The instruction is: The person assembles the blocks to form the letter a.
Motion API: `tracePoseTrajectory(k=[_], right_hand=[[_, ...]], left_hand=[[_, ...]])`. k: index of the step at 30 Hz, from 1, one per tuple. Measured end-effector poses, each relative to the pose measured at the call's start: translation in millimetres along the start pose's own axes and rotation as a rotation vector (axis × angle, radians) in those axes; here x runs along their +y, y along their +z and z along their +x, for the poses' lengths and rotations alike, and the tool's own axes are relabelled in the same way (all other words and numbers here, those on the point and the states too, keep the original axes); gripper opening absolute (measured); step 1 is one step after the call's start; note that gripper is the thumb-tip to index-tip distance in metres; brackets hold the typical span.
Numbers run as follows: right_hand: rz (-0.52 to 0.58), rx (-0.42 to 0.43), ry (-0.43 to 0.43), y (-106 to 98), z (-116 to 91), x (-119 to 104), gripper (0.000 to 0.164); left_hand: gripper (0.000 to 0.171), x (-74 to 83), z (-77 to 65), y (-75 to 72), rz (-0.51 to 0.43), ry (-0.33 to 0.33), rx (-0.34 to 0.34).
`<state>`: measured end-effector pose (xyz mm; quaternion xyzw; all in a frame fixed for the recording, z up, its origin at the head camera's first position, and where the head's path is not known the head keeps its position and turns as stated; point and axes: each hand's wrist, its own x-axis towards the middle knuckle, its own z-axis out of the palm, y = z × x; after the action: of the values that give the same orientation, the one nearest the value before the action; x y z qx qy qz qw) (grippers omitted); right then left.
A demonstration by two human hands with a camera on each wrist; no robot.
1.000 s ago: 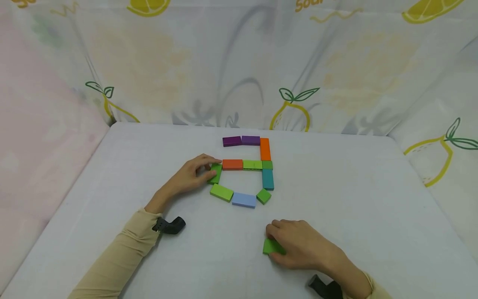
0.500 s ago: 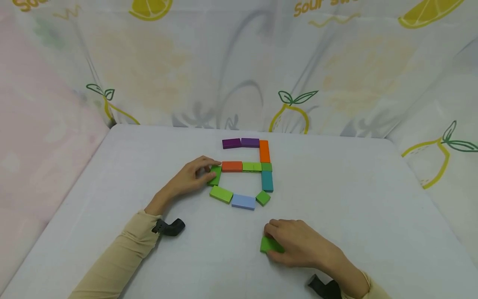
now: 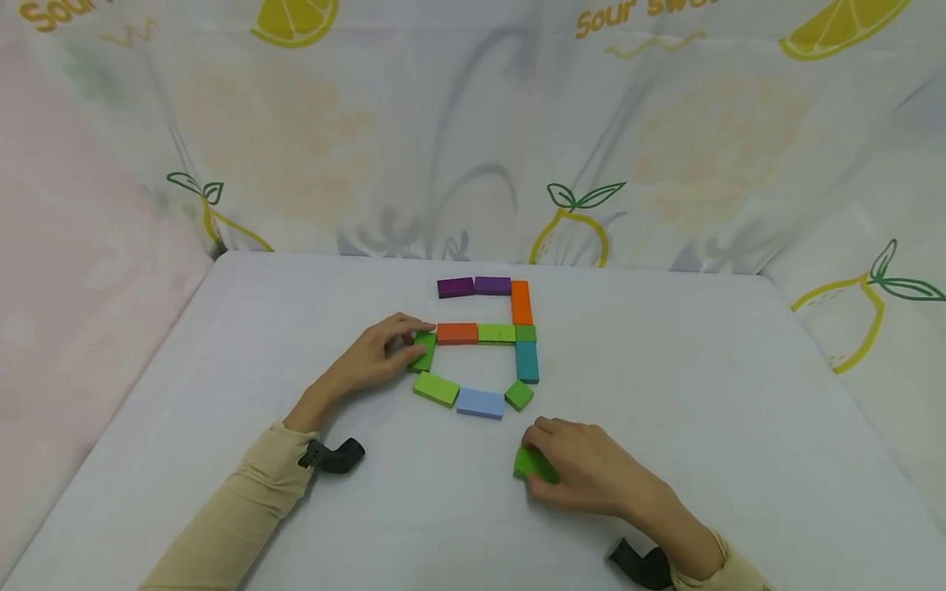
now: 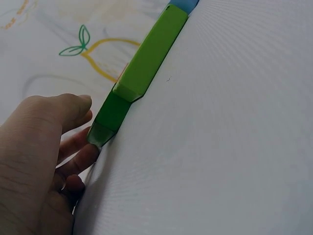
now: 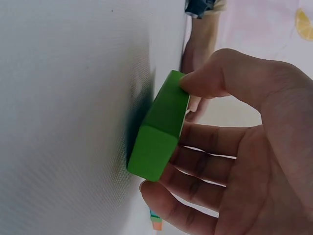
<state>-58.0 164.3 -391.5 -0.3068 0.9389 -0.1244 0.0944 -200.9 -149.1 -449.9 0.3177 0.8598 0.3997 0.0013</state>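
Note:
My right hand (image 3: pixel 594 468) pinches a bright green block (image 5: pixel 164 122) between thumb and fingers, low over the table and nearer me than the arrangement. In the right wrist view the block is tilted, and the thumb lies along one side. My left hand (image 3: pixel 369 357) holds a green block (image 3: pixel 423 353) at the left side of the arrangement, thumb on one side and fingers at its far end. Below that block lies a lime green block (image 3: pixel 436 389), then a light blue block (image 3: pixel 480 403) and a small green block (image 3: pixel 519 395).
A red-orange block (image 3: pixel 456 333), a lime block (image 3: pixel 496 332) and a small green square form the middle row. A teal block (image 3: pixel 527 362) and an orange block (image 3: pixel 521 303) line the right side. Two purple blocks (image 3: pixel 492 286) lie at the top. White cloth (image 3: pixel 702 394) covers the table.
My right hand has moved a little toward the arrangement with its green block, which now tilts more. The left hand stays on its block. The head view has shifted slightly.

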Motion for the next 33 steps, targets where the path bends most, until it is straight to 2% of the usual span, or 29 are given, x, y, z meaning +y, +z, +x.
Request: tracePoseTrajectory(k=[10,14,24,33], right_hand=[[-0.003,0.045,0.043,0,2,4,0.023],[0.004,0.053,0.062,-1,4,5,0.023],[-0.024,0.133,0.094,1,8,13,0.023],[-0.019,0.155,0.164,2,12,18,0.026]], left_hand=[[0.035,1.8,-1.9,-1.5,-0.001,-0.026,-0.001],[0.035,2.0,-0.6,-2.0,-0.004,-0.015,0.003],[0.035,1.7,-0.2,-1.6,0.0,-0.009,0.003],[0.035,1.3,-1.8,0.5,0.006,0.012,0.008]])
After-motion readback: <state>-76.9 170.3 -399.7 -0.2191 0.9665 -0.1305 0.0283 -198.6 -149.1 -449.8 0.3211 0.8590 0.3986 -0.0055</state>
